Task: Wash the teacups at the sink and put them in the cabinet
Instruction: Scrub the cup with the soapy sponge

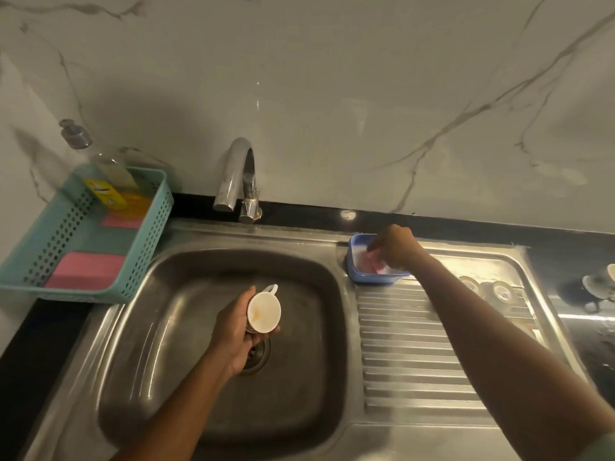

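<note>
My right hand (396,247) is blurred and covers most of the pink sponge (374,265) in the tub (353,257); whether it grips it I cannot tell. My left hand (233,331), round the cup (264,311), hides its side and part of the drain (259,357). My right arm (466,314) hides part of two blurred cups (501,291); the label (105,192) on the bottle (109,161) is unreadable.

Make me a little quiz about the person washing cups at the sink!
1. True or false: the left hand holds a teacup over the sink.
2. The right hand reaches into: A) a red bucket, B) the blue tub, C) a frying pan?
3. Fill in: the sponge it grips is ____.
Key: 1 true; 2 B; 3 pink.
</note>
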Tool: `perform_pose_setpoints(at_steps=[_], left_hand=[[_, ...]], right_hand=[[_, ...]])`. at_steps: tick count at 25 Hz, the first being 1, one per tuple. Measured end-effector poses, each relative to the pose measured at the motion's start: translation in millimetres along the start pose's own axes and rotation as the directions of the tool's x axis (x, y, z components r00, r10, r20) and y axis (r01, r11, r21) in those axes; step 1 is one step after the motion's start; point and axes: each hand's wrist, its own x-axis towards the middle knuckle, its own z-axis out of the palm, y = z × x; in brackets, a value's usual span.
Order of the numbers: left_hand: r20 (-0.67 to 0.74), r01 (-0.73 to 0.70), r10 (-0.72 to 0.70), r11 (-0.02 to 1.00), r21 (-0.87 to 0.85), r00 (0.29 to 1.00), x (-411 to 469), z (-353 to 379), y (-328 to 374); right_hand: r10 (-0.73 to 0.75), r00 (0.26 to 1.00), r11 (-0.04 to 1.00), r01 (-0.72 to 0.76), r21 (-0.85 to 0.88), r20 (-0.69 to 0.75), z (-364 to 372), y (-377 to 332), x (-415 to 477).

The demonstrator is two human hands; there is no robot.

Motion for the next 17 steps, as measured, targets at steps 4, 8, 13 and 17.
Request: perform_pose_setpoints(at_steps=[4,8,13,17], left_hand=[[0.0,0.009,-0.009,1.0,-0.013,1.0,6,-2,-4],[-0.008,0.013,-0.013,1.0,-0.01,1.0,6,-4,-8],[-0.019,0.002,-0.002,1.0,0.003,1.0,4,-7,-9],[-0.02,-0.004,0.004,1.0,-0.005,1.0,3,-10,-3]], right_hand=[[0.137,0.989,0.99,-0.135,0.035,-0.062,5,-1,-1],[0.159,0.987,0.986,-0.159,-0.047,-0.01,26,-10,2],[0.078,0.994,0.997,-0.078,-0.011,0.076,14,-13,5],[0.004,0.999,0.978,-0.012,0.208,0.04,-9,4,-2]])
